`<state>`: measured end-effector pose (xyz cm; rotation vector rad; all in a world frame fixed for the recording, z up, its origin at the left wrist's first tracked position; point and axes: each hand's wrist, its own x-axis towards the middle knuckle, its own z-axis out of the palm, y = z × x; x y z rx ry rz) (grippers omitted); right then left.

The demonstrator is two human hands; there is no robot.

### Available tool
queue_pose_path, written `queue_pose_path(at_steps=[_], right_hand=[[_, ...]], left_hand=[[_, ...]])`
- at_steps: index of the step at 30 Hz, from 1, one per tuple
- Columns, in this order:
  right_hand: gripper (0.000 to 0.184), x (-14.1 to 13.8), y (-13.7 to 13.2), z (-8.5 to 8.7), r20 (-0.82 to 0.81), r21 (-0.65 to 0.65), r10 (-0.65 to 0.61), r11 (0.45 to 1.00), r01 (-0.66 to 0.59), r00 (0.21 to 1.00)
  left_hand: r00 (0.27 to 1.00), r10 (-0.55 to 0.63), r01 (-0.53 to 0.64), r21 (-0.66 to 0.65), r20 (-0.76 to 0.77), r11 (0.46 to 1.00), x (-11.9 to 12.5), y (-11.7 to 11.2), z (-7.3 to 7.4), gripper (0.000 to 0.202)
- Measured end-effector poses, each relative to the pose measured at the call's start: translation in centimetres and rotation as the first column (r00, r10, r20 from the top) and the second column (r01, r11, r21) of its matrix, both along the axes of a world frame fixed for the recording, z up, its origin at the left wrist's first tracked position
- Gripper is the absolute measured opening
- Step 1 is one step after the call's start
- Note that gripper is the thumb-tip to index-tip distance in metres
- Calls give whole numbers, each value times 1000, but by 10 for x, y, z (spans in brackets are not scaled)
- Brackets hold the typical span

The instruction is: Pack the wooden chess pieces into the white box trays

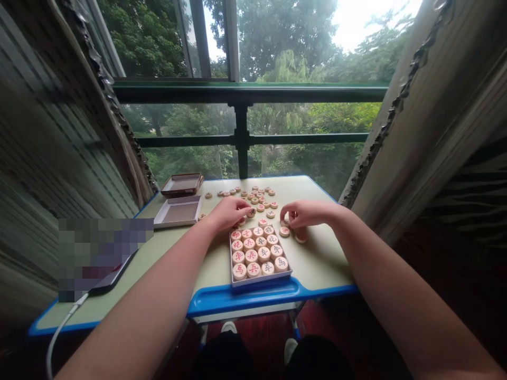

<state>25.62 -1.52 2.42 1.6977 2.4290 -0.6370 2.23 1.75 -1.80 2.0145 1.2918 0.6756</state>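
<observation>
A shallow box (261,283) near the front of the desk holds rows of round Chinese chess pieces, some with red characters and some with black. My left hand (229,212), just behind the box's left corner, pinches a Chinese chess piece (251,212) between thumb and fingers. To the right, my right hand (303,213) has its fingers curled down on another Chinese chess piece (287,224), partly covered by the fingertips. A red-marked piece (284,231) lies just below those fingers, and another piece (300,238) sits under the palm. More loose pieces (260,198) are scattered beyond both hands.
A box tray (177,210) with nothing in it and a brown-edged box lid (181,183) lie at the back left. A device with a blurred-out screen (113,274) and a white cable (59,332) occupy the left side. The desk's blue edge tray (245,296) fronts the box.
</observation>
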Motion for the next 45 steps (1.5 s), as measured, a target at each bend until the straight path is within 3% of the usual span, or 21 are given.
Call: queue_pose_path(at_steps=[5,9,12,17,21,38,45], right_hand=[[31,-6,-1,-1,-63,119,56,992,-48,996],[30,-10,-5,5,-190,232,129,969,-83,973],[32,-15,-12,9,-251,229,193,964,-136,948],[33,-34,-33,10,-238,114,326,945,-307,915],[30,-47,-50,10,-217,104,436,900,-424,873],[29,-52,-62,14,-174,121,468,883,-452,866],[26,-47,-56,12,-236,149,469,883,-446,851]], left_hand=[[979,-60,97,184,-197,978,-1,0,0,26],[964,-34,111,280,-265,954,-1,3,-2,28],[961,-11,107,334,-277,937,-1,4,-2,28],[963,-5,107,369,-268,923,0,6,-1,26],[961,10,104,396,-275,912,-2,6,-2,27],[988,30,29,379,-149,925,-2,1,-2,26],[989,36,25,398,-144,917,-2,3,-3,27]])
